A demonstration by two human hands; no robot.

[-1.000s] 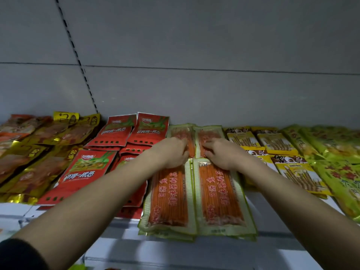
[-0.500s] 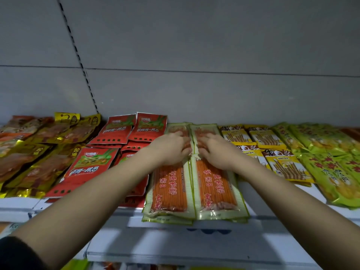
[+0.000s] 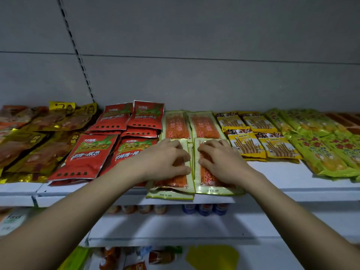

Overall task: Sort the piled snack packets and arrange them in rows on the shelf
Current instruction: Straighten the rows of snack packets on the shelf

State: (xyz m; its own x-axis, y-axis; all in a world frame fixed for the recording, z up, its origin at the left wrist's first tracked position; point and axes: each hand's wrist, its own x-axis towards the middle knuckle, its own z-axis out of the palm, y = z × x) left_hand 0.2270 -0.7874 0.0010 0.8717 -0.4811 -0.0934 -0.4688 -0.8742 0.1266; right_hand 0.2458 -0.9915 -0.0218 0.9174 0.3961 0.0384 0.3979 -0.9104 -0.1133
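orange stick packets (image 3: 207, 178) lie at the shelf (image 3: 292, 178) front edge (two stacks side by side); left hand (image 3: 165, 162) and right hand (image 3: 220, 162) press them, fingers curled on top.

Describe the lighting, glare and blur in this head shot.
Head view: dim overall, grey back wall dark; foil glare on the gold snack packets at left; wide-angle bend along the white shelf edge; items on the lower shelves blurred; hands sharp.

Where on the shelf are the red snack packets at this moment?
In the head view the red snack packets lie left of centre, between the gold-brown packets and the orange stick packets.
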